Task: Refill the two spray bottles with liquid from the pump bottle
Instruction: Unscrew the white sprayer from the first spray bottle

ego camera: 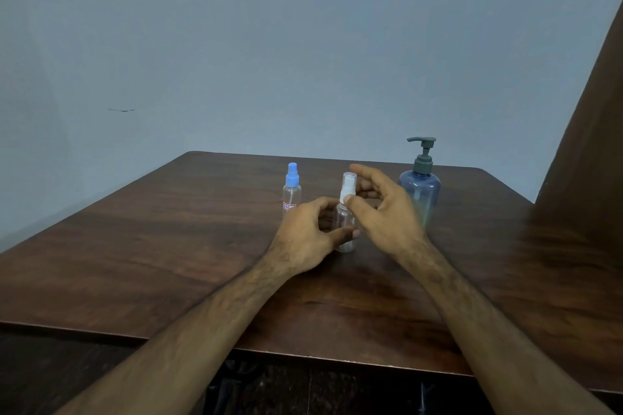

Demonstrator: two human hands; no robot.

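We are only starting, by our reckoning: our left hand (308,232) is gripping the body of the white-capped spray bottle (346,212) at mid-table (135,246), while our right hand (381,209), fingers curled, is pinching at its sprayer. The blue-capped spray bottle (292,190) and the pump bottle (420,184) are standing capped near the far edge. Both refills are looking undone.

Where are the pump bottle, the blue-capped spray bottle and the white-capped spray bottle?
pump bottle (421,190): head view, blue body.
blue-capped spray bottle (292,174): head view, blue cap.
white-capped spray bottle (348,184): head view, white sprayer.
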